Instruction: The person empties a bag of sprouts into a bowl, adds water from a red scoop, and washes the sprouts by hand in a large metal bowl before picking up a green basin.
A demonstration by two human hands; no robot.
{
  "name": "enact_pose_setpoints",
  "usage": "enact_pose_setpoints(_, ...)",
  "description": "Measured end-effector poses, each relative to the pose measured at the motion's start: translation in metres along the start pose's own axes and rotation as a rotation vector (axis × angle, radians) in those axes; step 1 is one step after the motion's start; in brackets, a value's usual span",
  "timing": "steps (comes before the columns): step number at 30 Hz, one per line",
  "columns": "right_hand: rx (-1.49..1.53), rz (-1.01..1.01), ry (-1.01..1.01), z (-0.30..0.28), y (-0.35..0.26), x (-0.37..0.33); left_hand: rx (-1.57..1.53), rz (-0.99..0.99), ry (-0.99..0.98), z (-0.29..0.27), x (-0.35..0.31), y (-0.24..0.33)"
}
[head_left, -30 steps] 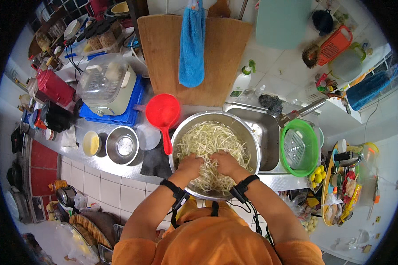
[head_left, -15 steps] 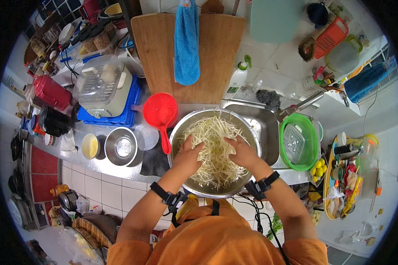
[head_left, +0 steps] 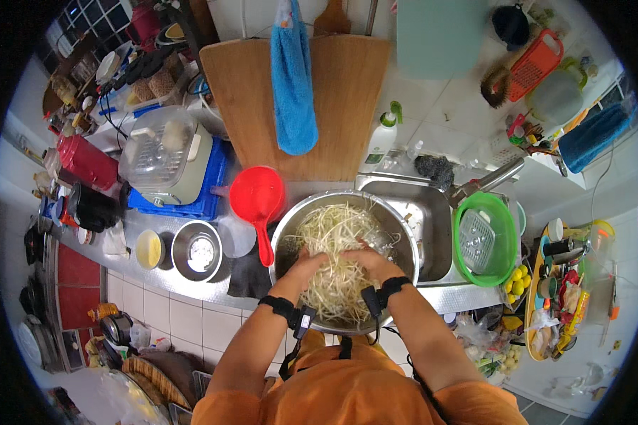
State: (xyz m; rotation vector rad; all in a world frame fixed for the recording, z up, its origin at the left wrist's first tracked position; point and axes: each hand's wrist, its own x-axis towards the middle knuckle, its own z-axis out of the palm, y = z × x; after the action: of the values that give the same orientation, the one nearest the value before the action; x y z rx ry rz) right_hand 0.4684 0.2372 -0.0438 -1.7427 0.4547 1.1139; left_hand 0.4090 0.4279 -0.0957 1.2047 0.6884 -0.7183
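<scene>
A wide steel bowl [head_left: 403,249] full of pale bean sprouts [head_left: 339,225] stands at the counter's front edge, left of the sink. Both my hands are down inside it. My left hand [head_left: 309,266] presses into the left side of the heap, its fingertips hidden under strands. Facing it, my right hand [head_left: 370,262] has its fingers curled into the sprouts from the right. A bunch is gathered between the two hands. At the bowl's right side, a bare patch of wet metal shows. Each wrist wears a black strap with a small device.
Left of the bowl lies a red ladle [head_left: 258,197], then a small steel bowl [head_left: 197,249] and a cup [head_left: 149,249] with yellow contents. On the right are the sink [head_left: 432,237] and a green basin [head_left: 503,241]. A wooden board [head_left: 241,99] leans behind.
My hands have come closer together and sunk deeper, pulling sprouts inward between them. The fingers, spread on top before, are now mostly covered. The whole view has shifted slightly.
</scene>
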Motion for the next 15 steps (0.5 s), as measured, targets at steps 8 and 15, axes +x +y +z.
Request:
enact_pose_setpoints(8,0.247,-0.392,-0.168,-0.003,-0.014,-0.059,-0.223,0.231,-0.160,0.029,-0.079,0.042)
enact_pose_setpoints(15,0.041,-0.746,-0.029,-0.013,-0.043,-0.107,0.128,0.813,-0.050,0.047,-0.120,0.074)
